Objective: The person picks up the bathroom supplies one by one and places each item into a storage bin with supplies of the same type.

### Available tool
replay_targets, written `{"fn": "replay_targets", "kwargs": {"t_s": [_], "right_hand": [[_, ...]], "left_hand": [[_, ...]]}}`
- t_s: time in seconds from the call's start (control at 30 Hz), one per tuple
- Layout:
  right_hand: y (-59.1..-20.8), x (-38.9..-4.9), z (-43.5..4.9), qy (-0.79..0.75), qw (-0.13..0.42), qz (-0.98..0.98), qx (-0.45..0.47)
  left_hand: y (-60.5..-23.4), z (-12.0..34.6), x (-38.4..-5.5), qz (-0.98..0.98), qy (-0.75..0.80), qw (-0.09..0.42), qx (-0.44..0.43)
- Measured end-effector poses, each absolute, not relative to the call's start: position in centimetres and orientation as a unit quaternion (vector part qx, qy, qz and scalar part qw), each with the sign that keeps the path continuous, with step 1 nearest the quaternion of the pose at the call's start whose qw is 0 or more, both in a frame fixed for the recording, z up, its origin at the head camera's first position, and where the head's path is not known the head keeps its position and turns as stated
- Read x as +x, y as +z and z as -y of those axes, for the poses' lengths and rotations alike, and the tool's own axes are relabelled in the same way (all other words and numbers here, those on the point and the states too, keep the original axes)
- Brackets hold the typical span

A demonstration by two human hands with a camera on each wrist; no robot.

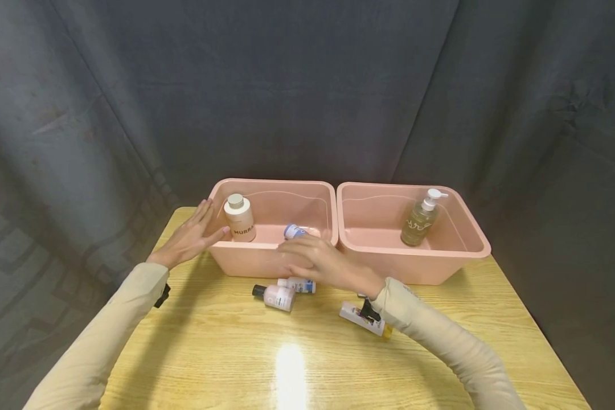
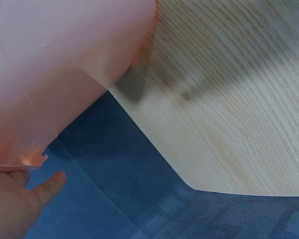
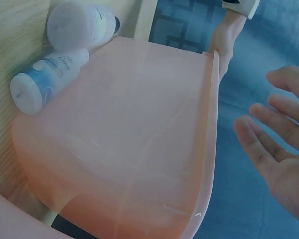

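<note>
Preferably, the small white plastic bottle with the blue label [image 1: 302, 285], lying on the pale wooden tabletop [image 1: 210, 353] at lower centre, should be taken round its middle. Its long axis runs across the frame, cap leftward. Beyond, the right hand [image 1: 315, 259], grip loosely spread and empty, hovers by the left-centre pink plastic bin [image 1: 256, 261]. The left hand [image 1: 192, 230], fingers extended, touches that bin's left rim, grasping nothing.

Pink bins [image 1: 251, 261], blue-and-white bottle [image 1: 293, 230], yellow wood-grained table [image 1: 210, 353], beige sleeves [image 1: 105, 333].
</note>
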State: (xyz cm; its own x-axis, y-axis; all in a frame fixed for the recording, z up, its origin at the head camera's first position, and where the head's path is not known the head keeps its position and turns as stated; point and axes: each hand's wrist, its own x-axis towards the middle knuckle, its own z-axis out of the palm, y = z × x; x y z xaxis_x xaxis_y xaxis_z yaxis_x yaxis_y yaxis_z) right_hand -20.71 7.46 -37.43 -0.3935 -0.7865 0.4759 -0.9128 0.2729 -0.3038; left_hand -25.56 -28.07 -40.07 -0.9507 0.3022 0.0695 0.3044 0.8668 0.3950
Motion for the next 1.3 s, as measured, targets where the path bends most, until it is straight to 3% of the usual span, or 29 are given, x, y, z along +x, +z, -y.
{"fn": "replay_targets", "kwargs": {"t_s": [0.77, 1.3], "right_hand": [[-39.4, -19.9, -6.8, 0.251, 0.090, 0.793, 0.548], [-41.6, -19.4, -6.1, 0.260, 0.022, 0.819, 0.511]], "left_hand": [[-40.0, 28.1, -25.6, 0.967, -0.206, -0.011, -0.152], [-40.0, 28.2, -25.6, 0.966, -0.209, -0.009, -0.154]]}}
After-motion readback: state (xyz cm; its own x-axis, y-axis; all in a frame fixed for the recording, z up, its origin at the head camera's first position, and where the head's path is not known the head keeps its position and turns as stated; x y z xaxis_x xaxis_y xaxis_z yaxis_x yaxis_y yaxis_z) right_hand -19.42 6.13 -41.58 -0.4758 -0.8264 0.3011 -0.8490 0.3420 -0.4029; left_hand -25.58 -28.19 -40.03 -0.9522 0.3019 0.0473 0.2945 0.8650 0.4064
